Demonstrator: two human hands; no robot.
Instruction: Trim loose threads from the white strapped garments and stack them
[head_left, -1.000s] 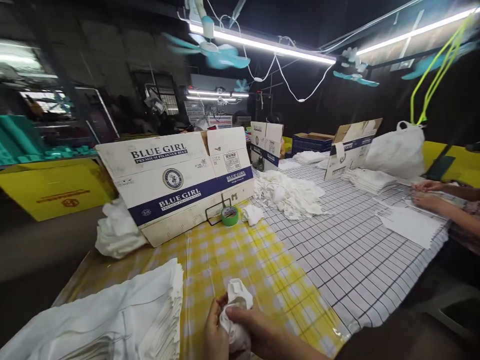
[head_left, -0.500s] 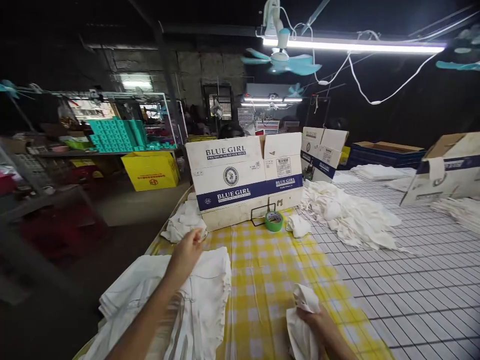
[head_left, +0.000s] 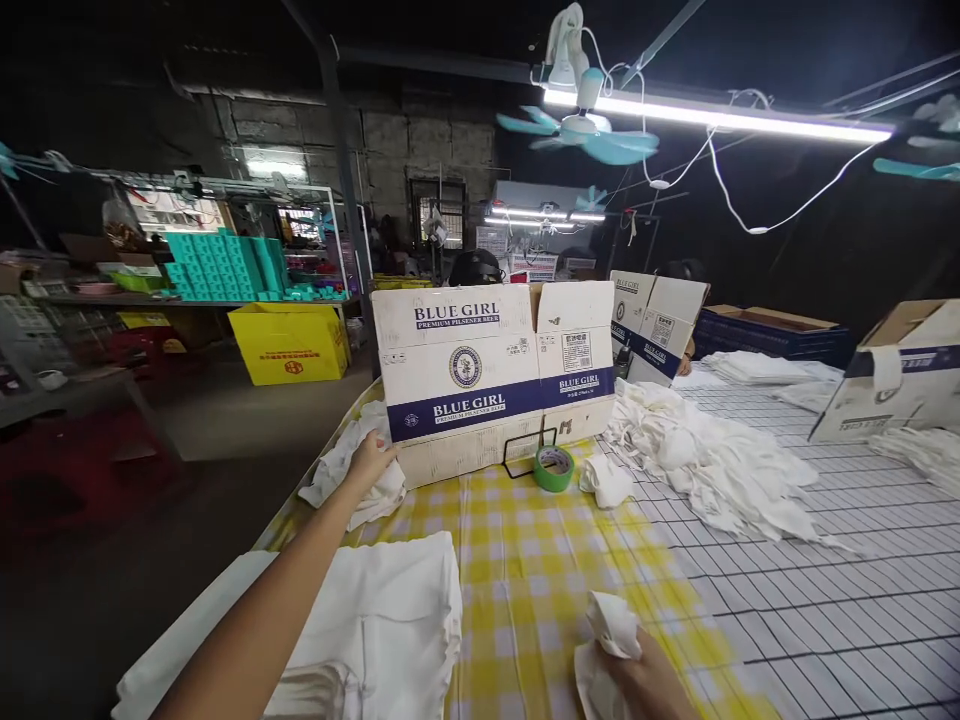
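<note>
My left hand (head_left: 367,462) is stretched forward over a crumpled heap of white cloth (head_left: 337,470), close to the lower left corner of a cardboard box (head_left: 480,375). Its thumb and fingers are apart. In my right hand (head_left: 649,675) is a bunched white cloth piece (head_left: 611,625), gripped low above the checked tablecloth. Under my left forearm lies a stack of flat white cloth (head_left: 405,590) with a ruffled right edge.
A green tape roll (head_left: 553,468), a black wire stand (head_left: 517,455) and a small white cloth bundle (head_left: 606,481) sit before the box. A big white cloth heap (head_left: 712,450) lies to the right. Someone's dark headwear (head_left: 476,267) shows behind the box.
My left hand has moved forward and slightly left, from beside the flat stack onto the heap by the box. My right hand still grips its cloth. The view has shifted slightly.
</note>
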